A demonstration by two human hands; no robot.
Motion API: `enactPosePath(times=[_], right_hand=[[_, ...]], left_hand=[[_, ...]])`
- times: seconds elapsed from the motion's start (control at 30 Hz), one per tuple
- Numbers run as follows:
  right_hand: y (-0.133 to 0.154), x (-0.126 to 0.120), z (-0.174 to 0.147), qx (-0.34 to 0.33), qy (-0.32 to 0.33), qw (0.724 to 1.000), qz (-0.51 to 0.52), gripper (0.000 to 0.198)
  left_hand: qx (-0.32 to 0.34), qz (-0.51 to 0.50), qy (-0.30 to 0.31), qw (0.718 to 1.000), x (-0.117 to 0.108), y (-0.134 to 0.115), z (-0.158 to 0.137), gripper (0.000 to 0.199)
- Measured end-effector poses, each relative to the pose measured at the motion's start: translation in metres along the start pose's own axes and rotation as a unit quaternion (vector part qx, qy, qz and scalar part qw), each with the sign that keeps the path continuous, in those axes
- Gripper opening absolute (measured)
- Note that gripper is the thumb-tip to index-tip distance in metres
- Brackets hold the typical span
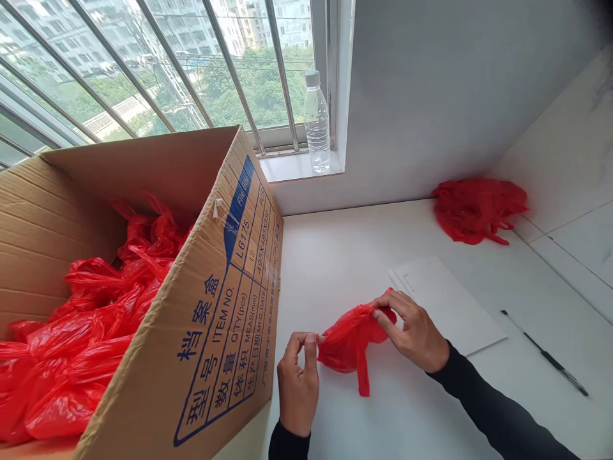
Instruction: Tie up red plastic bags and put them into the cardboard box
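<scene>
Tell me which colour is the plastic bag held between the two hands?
The plastic bag is red, seen best in the head view.

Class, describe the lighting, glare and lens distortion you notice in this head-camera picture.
Head view: daylight through the window washes out the buildings; the cardboard box bulges with wide-angle distortion; the hands and red bag stay sharp, softly shadowed on the white table.

Tall cardboard box point(211, 306) walls off left. Paper sheet point(447, 303) and pen point(546, 354) lie flat right; red bag pile point(479, 207) fills far right corner. White tabletop point(335, 255) centre open; bottle point(317, 124) far on sill.
</scene>
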State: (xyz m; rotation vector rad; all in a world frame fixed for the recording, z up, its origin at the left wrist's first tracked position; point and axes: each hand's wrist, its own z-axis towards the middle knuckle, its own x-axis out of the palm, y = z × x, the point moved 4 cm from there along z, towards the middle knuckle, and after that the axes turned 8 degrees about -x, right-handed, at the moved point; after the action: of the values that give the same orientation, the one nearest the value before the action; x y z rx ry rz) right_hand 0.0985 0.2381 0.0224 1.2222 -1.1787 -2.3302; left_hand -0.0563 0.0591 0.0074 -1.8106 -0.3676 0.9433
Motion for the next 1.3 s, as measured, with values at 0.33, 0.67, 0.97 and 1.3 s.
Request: enactPosePath(times=[0.33, 0.67, 0.97, 1.3], right_hand=[[0.002, -0.006, -0.003, 0.035, -0.01, 0.999, 0.037, 0.014], [0.002, 0.002, -0.005, 0.071, 0.036, 0.995, 0.068, 0.022], [-0.015, -0.017, -0.012, 0.17, -0.039, 0.977, 0.119, 0.03], [0.002, -0.038, -0.023, 0.173, -0.173, 0.955, 0.168, 0.024]], left_hand=[[0.122, 0.076, 0.021, 0.989, 0.028, -0.025, 0.008, 0.021], [0.097, 0.027, 0.016, 0.995, 0.022, -0.025, 0.0, 0.033], [0.024, -0.052, -0.04, 0.998, 0.006, -0.021, 0.001, 0.023], [0.073, 0.027, -0.137, 0.987, -0.015, -0.04, -0.018, 0.018]])
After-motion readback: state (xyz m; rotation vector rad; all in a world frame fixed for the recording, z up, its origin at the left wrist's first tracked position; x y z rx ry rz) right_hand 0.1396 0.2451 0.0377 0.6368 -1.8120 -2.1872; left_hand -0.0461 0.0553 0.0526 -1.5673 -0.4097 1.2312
